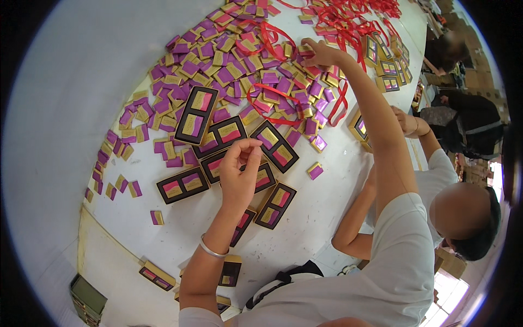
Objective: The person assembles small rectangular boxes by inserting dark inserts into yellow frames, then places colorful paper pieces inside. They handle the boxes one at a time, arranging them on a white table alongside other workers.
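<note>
My left hand (239,177) is raised over a cluster of dark two-compartment boxes, its fingers curled in toward the thumb; nothing shows between the fingertips. Beside it lies a dark box (274,146) with one purple-and-gold and one pink-and-gold wrapped piece in it. Another filled box (196,115) rests at a tilt by the edge of the pile. My right hand (324,55) reaches far out over the large heap of small flat wrapped pieces (223,73). Its thumb and index finger are apart around pieces at the heap's far right.
Red ribbons (348,24) tangle across the table's far side. Filled boxes (388,68) stand at the right edge. A co-worker's hand (406,121) is near another box (359,128) at right. More boxes (157,276) sit at the near edge, beside a green container (87,300).
</note>
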Tool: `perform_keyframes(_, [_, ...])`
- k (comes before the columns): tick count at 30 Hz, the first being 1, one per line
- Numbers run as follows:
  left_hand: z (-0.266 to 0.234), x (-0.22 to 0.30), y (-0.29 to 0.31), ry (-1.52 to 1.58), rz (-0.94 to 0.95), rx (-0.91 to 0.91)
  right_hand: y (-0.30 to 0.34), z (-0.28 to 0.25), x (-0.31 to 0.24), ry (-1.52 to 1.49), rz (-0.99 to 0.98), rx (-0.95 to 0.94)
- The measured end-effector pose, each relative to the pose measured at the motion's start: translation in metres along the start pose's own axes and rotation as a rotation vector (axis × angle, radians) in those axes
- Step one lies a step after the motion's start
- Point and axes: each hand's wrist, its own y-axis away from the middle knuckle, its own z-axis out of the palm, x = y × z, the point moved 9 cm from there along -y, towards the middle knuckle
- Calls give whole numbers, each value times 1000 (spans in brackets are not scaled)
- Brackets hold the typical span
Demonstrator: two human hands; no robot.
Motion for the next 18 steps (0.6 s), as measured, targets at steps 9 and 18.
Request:
perform_keyframes(9, [42, -18, -14, 196, -209, -105, -9, 8, 15, -474, -69, 85])
perform_keyframes(18, [66, -32, -23, 666, -642, -125, 65, 7, -27, -729, -294, 334])
